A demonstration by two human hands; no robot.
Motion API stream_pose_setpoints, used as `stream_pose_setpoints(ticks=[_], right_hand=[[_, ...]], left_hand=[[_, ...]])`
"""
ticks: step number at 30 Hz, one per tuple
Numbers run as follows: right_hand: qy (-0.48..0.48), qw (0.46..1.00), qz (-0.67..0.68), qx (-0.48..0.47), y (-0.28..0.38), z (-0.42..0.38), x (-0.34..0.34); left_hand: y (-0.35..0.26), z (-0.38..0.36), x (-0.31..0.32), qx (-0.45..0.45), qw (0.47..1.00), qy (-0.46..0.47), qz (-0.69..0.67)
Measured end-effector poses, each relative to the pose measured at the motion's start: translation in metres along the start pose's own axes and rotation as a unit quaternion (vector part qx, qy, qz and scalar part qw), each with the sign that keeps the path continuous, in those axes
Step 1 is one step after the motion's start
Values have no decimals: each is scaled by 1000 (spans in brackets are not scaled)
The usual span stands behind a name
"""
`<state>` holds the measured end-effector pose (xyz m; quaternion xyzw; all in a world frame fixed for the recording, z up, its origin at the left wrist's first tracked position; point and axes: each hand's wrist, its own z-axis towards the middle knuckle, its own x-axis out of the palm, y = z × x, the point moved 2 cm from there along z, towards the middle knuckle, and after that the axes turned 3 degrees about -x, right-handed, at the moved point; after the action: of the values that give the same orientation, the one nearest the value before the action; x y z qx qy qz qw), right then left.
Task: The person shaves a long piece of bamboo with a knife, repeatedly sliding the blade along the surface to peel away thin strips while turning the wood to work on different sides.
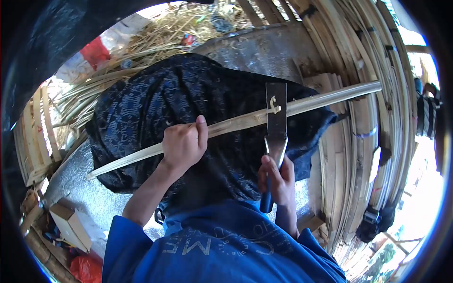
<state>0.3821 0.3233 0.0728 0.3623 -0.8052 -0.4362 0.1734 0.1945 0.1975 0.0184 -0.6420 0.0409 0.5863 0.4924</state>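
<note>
My left hand [183,145] is closed round a long pale bamboo strip [236,123], which slants across my lap from lower left to upper right. In my right hand [279,181] is a broad, square-ended knife [277,121] with a blue handle, its dark blade pointing away from me. The blade lies across the strip, right of my left hand. A curled shaving [273,104] rests on the blade. Beneath the strip, a dark patterned cloth [155,99] covers my lap.
Long stacked bamboo slats [349,155] run along my right side. Loose straw-like shavings [165,33] lie ahead, near a red plastic bag [96,53]. Silvery sheeting [80,188] is on the left, with a cardboard box [71,226] and another red bag [86,269] nearby.
</note>
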Motion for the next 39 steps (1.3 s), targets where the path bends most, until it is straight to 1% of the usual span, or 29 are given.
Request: stream_pose_setpoints(ticks=[1,2,3,5,7,9,11,13,14,16,17,18,20,21,22,23,25,26,27,28,29,31,32,33,35,36,37,38,39], right_hand=[[-19,999,-22,-12,2,0,-9],[-53,998,-29,-7,3,1,-14],[-69,997,-46,-4,-4,2,-22],[-75,996,-31,19,-15,3,-32],[-69,997,-30,15,-17,0,-36],[-57,998,-27,14,-19,-5,-39],[-65,997,-2,34,-13,-6,-43],[-111,994,1,-19,-1,-7,-56],[-151,986,24,-61,8,-8,-64],[-214,961,82,-152,33,-9,-68],[-236,943,116,-203,43,-7,-68],[-260,925,128,-247,43,-4,-67],[-267,913,82,-299,-5,5,-51],[-138,960,-84,-228,-30,7,-45],[-108,945,-207,-227,-36,7,-17],[-33,999,-8,-11,-38,-2,-2],[-16,997,46,57,-25,0,-29],[-86,994,65,8,-14,-1,-41],[-175,975,138,-9,1,-4,-53],[-184,966,165,-71,11,-5,-73],[-215,950,162,-159,33,-5,-80],[-270,914,168,-253,39,0,-79],[-259,924,24,-281,11,4,-69],[-242,913,-120,-305,-28,11,-52],[-81,932,-194,-296,-63,14,-1],[-49,985,-101,-133,-51,8,-4],[-10,999,-9,38,-31,-3,-10],[-46,998,42,7,-14,-5,-20],[-123,988,87,-19,-8,-7,-31]], left_hand=[[-9,5,5,3,1000,19,-14],[-13,8,8,10,998,60,-16],[-15,8,12,20,998,59,-26],[-13,3,17,46,994,86,-56],[-12,0,-1,35,991,106,-76],[-3,-6,-18,-43,994,97,35],[18,-20,-15,-39,992,101,59],[28,-28,-6,-47,990,102,83],[30,-30,-3,-47,993,80,80],[29,-31,1,-32,996,29,82],[30,-33,2,-34,996,29,83],[30,-34,3,-36,995,17,91],[32,-34,7,-36,994,4,101],[33,-34,10,-27,994,-10,103],[33,-35,11,-19,994,-23,106],[33,-36,9,-16,994,-21,108],[35,-37,8,-4,994,-47,100],[34,-45,7,-13,994,-38,101],[35,-45,9,-14,994,-30,102],[37,-39,10,-11,994,-30,103],[36,-38,10,-11,994,-31,102],[36,-38,10,-19,992,-22,119],[36,-37,10,-19,992,-25,119],[36,-37,12,-17,992,-30,119],[35,-41,10,-18,992,-32,122],[35,-38,9,-12,991,-44,125],[35,-38,9,-11,990,-57,128],[34,-46,9,-20,990,-47,129],[35,-45,10,-21,992,-43,118]])
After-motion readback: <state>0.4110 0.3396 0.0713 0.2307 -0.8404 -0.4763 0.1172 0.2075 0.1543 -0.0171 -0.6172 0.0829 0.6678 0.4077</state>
